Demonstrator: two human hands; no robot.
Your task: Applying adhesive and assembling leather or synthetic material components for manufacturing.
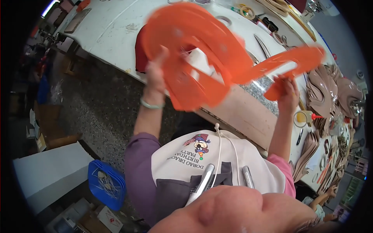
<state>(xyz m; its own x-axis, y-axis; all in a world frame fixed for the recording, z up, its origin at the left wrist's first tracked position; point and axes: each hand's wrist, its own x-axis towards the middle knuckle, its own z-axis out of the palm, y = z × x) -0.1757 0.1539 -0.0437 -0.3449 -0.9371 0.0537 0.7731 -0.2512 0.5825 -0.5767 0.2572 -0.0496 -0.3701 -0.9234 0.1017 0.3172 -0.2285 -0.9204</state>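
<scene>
Several flat, curved orange pieces [171,19] of sheet material hang in the air over the table edge, smeared by motion. On their left side my left hand [156,75], with a pale bracelet at its wrist, is closed on the edge, its thumb lying over the front. At the right end, a looped orange piece [272,68] stretches toward my right hand [288,91], whose fingers are wrapped round its lower part. Whether the pieces are joined cannot be made out. Behind my left hand a dark red item [141,54] shows at the table edge.
Beyond lies a white table [116,29] with tape rolls [247,12] and a speckled stone slab [258,91]. Stacked beige curved pieces [322,87], a yellow-filled cup [301,118] and a black pen [299,136] are at right. A blue basket [93,182] stands lower left.
</scene>
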